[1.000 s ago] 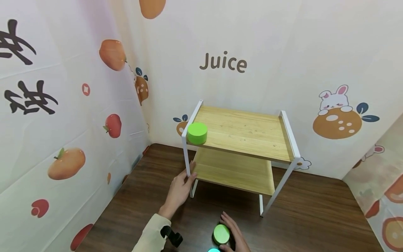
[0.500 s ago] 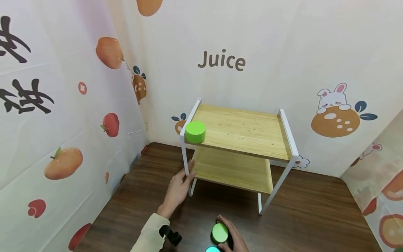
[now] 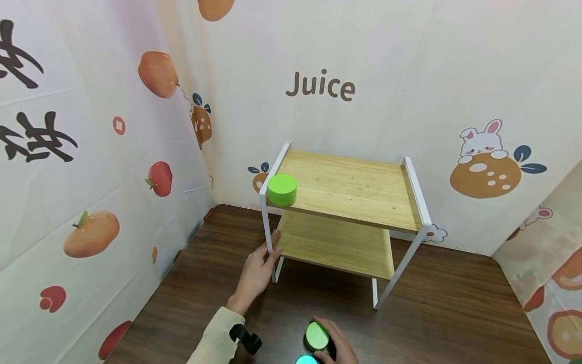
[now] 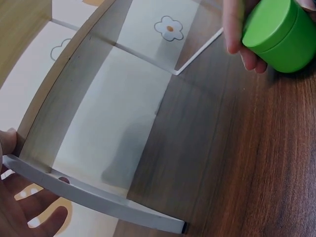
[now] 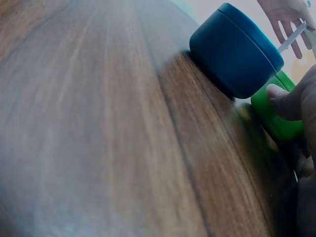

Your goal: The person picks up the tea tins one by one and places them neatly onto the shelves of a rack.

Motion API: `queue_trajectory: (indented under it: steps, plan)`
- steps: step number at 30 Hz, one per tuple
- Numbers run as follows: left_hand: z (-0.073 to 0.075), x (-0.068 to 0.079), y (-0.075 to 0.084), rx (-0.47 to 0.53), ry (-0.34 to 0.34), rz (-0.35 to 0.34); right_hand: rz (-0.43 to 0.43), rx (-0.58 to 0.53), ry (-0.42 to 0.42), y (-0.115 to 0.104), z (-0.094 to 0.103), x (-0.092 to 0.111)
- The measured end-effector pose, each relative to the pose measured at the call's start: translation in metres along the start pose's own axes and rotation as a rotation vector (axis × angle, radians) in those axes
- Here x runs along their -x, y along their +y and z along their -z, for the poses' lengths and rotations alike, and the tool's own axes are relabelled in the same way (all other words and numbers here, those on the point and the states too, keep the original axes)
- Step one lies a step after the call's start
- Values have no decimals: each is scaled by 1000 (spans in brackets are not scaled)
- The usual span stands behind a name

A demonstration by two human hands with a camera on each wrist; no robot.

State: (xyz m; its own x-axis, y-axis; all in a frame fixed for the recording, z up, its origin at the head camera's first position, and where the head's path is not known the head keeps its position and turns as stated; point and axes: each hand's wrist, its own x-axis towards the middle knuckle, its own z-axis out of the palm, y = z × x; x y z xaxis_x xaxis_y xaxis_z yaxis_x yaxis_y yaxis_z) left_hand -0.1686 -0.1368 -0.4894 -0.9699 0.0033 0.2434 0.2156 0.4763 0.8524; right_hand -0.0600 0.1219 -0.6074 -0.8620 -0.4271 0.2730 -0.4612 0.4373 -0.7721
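A two-tier wooden shelf [image 3: 350, 189] with white metal legs stands on the table. My left hand [image 3: 255, 273] grips its left front leg [image 3: 266, 225], thumb in front and fingers behind. In the left wrist view, the fingers pass around the white leg [image 4: 108, 205] beside the lower board. My right hand [image 3: 340, 341] holds a green lidded canister [image 3: 317, 336] on the table between thumb and fingers. The thumb [image 5: 284, 101] lies against its side in the right wrist view. Close beside it is a blue lidded canister [image 5: 237, 52], partly cut off in the head view.
Another green canister [image 3: 282, 190] sits at the front left corner of the upper board. The lower board [image 3: 336, 245] hangs beneath it. A printed cloth backdrop [image 3: 386, 65] encloses the dark wooden table [image 3: 459, 303] at the back and sides.
My right hand's fingers have drawn in closer around the green canister. The left hand stays on the shelf leg. The head view has shifted slightly.
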Motion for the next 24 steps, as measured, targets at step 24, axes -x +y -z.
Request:
queue_trajectory:
  steps: [24]
  plan:
    - [1, 0, 0, 1, -2, 17, 32, 0, 49, 4, -3, 0]
